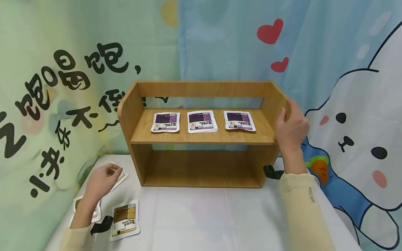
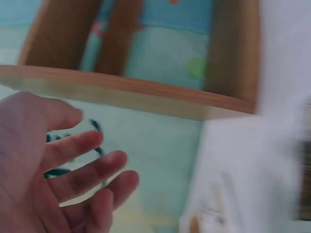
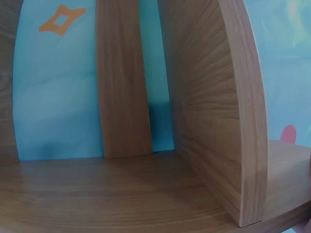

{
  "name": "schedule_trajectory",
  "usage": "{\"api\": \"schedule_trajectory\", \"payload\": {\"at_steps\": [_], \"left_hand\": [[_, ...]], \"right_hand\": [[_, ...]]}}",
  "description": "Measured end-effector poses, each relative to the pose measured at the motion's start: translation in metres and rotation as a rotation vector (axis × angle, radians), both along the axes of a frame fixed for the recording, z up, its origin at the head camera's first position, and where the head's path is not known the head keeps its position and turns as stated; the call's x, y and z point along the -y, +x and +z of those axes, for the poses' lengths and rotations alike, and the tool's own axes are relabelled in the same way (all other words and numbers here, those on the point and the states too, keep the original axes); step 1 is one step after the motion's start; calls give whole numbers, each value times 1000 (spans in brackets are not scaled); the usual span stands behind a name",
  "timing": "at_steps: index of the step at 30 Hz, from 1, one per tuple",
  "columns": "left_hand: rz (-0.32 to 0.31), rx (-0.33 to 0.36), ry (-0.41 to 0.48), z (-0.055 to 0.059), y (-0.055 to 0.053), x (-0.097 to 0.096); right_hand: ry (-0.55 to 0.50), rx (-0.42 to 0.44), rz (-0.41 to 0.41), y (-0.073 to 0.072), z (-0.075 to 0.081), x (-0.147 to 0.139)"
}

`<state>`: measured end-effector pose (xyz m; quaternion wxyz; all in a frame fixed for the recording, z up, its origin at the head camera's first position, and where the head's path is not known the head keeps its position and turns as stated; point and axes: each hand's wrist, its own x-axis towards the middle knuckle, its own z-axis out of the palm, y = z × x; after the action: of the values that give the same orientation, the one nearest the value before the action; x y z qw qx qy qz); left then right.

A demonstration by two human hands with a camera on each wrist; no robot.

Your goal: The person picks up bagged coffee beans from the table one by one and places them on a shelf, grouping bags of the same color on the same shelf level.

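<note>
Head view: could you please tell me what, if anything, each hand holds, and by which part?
The right hand grips the wooden shelf by its right side panel, at the front edge; the left hand holds nothing.

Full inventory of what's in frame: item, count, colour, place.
wooden shelf: 1, light brown, on the table
purple-label packets: 3, purple and white, in a row on the upper board
brown-label packets: at least 3, brown and white, on the table at left, two partly hidden by the left arm and hand
table: 1, white, under the shelf
backdrop: green and blue, behind and at the sides, with black lettering, red hearts and a white cartoon animal
black wrist pieces: 2, black, one at each wrist
sleeves: 2, cream, on the forearms
left hand: 1, above the brown-label packets
right hand: 1, gripping the shelf's right side panel
</note>
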<state>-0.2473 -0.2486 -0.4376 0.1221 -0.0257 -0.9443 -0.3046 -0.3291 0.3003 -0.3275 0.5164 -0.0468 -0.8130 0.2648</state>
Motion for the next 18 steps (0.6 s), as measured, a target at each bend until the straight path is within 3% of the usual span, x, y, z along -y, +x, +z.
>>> {"api": "schedule_trajectory", "payload": {"at_steps": [3,6,14,18], "left_hand": [[25,97,-24,-24,12,6],[61,193,-30,-40,26,6],[169,463,-169,-64,59,-6],[182,456,-185,-74,68,-18]], "right_hand": [[-4,-18,-3,-4,1,3],[7,-19,-3,-5,4,2],[-17,-20,-26,-2,3,1],[-18,-18,-26,0,0,-1]]}}
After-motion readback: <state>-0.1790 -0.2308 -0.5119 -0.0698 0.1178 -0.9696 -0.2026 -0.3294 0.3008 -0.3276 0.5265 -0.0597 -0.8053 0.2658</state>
